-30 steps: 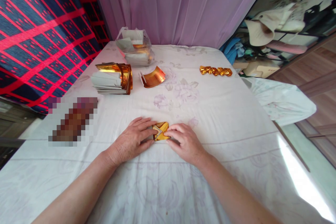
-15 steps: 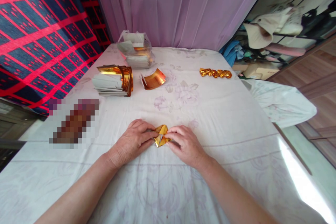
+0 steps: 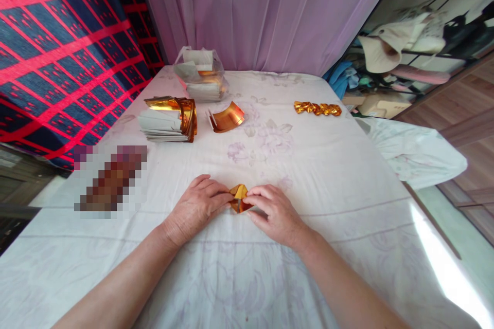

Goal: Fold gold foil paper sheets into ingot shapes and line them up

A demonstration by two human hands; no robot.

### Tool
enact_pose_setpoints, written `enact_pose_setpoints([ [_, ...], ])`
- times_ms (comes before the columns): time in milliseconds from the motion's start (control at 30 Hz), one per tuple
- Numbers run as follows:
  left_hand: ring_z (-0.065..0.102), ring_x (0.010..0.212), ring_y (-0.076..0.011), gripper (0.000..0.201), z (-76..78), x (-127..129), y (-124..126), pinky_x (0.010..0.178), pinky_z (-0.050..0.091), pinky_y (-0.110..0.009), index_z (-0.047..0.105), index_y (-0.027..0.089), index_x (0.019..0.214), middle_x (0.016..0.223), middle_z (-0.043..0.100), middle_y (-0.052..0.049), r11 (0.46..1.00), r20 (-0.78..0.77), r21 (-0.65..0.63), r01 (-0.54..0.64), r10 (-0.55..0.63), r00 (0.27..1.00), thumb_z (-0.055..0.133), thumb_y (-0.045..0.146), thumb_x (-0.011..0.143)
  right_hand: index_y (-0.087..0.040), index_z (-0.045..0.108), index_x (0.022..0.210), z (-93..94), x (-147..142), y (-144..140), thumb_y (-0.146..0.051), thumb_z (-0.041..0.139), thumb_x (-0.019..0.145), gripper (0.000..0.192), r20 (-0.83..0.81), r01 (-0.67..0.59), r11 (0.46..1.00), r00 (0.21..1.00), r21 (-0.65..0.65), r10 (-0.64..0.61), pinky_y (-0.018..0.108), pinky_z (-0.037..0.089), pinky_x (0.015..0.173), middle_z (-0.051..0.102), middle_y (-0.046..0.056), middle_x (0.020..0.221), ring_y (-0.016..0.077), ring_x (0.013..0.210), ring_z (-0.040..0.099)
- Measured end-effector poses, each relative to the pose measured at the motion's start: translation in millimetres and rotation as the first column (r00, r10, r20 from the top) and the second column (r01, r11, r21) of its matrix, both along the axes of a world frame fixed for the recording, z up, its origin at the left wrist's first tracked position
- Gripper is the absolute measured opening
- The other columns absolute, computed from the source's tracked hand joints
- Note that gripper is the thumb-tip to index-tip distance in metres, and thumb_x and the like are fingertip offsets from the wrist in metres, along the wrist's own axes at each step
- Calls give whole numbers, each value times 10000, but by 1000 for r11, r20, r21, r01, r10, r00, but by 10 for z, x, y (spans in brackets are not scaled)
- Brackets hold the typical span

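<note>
A small folded piece of gold foil paper [image 3: 240, 193] is held between my two hands, low over the cloth-covered table. My left hand [image 3: 201, 204] pinches its left side, thumb and fingers closed on it. On the other side, my right hand [image 3: 272, 212] grips the right edge between thumb and fingertips. Part of the fold is hidden behind the fingers. Farther off lie a few curved gold foil sheets [image 3: 228, 117] and a thick stack of foil paper [image 3: 160, 124], its pale backs showing. A row of folded gold pieces [image 3: 317, 108] rests at the far right.
A clear plastic bag [image 3: 200, 74] with more paper stands at the back left of the table [image 3: 309, 164]. A blurred-out patch [image 3: 113, 180] lies at the left. Behind hangs a purple curtain [image 3: 254, 15]; shelves with a cap [image 3: 380, 49] stand at right.
The gold foil paper has changed shape between my fingers: its front now looks darker and more opened out. Both hands stay nearly in place, still gripping it.
</note>
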State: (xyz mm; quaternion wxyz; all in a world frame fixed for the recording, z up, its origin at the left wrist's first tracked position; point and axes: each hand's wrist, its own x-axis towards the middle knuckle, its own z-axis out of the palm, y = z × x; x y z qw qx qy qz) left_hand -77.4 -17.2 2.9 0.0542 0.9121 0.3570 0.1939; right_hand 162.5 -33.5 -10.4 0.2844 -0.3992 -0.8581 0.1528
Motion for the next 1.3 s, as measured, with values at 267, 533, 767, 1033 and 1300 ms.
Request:
enact_pose_setpoints([
  [267,654,834,-161,198,16,56,-32,977,412,-420,655,218,1011,930,727,-16,997,-20,72,-41,43,999,462,258,993,-204,683,1010,-31,-19,-16,-171,547,925,164,44,-2,993,999,119,-3,372,500,817,685,62,984,192,888,612],
  [533,643,857,-187,191,30,89,-37,898,457,-412,664,201,1058,964,721,-39,995,-11,97,-8,9,1000,508,260,963,-206,691,983,-6,-19,-24,-139,539,906,182,20,22,995,1000,97,-24,369,504,818,683,65,969,198,878,616],
  [767,611,820,-182,192,-13,100,-52,780,471,-356,708,236,1016,908,706,-28,999,55,43,-6,4,998,529,279,962,-224,687,998,30,-27,-31,-147,530,893,204,28,26,998,999,59,-28,386,506,818,684,63,976,206,887,611],
  [1033,611,856,-187,128,-24,111,-60,813,449,-358,710,224,943,905,693,-29,993,127,-112,-42,56,990,587,251,919,-207,692,947,50,-23,-30,-193,528,920,167,4,21,999,1000,41,-21,361,487,804,667,61,954,198,879,600],
  [1300,610,792,-187,124,-27,155,-68,805,439,-376,699,221,923,811,690,-19,972,114,-176,-157,178,977,583,260,910,-200,657,848,-3,-68,-12,-207,498,930,179,-11,114,993,993,38,-114,356,482,774,661,60,902,193,831,599],
])
